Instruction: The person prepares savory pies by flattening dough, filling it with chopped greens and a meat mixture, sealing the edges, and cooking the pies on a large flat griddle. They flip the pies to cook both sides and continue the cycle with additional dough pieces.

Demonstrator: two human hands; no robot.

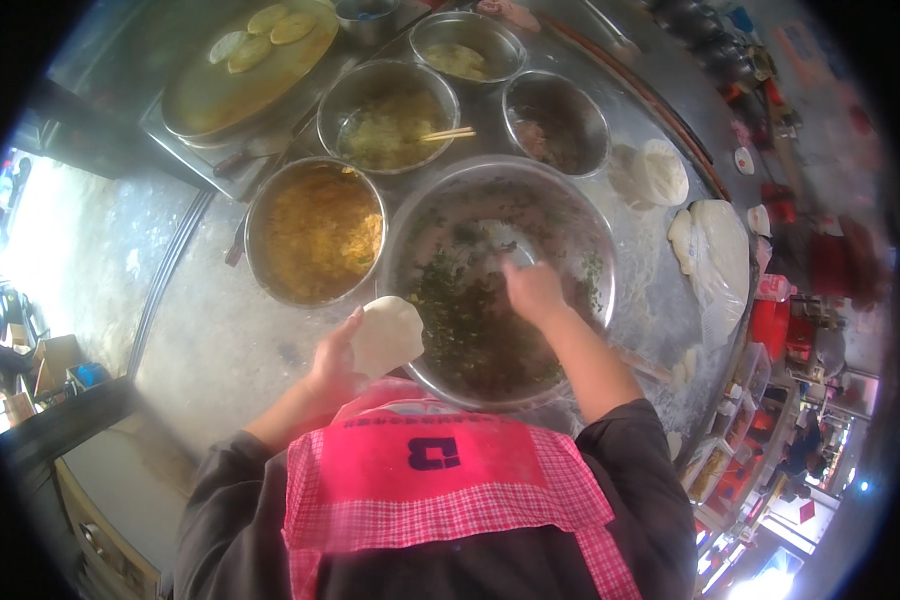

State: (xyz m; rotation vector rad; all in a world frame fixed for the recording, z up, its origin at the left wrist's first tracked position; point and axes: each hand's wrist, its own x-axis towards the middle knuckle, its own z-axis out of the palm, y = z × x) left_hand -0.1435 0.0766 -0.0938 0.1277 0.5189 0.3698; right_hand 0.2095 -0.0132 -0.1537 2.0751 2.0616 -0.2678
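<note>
A thin round of pale dough (387, 337) rests in my left hand (337, 351), beside the near left rim of a large steel bowl (607, 259). That bowl holds chopped greens (450, 307), thickest at its left side. Over the bowl, my right hand (534, 289) has its fingers curled, with what looks like the end of a metal utensil (523, 251) at the fingertips; blur hides its shape. Left of the large bowl stands a steel bowl of orange-yellow filling (315, 232). Behind it, wooden chopsticks (448, 134) lean in a bowl of shredded greenish filling (386, 127).
Two smaller steel bowls (469, 45) (555, 124) stand at the back. Flatbreads (292, 28) lie on a round griddle (232, 97) at the back left. Dough under plastic (720, 255) and a floured white bowl (661, 172) sit on the right. A wooden rolling pin (645, 366) lies near my right forearm.
</note>
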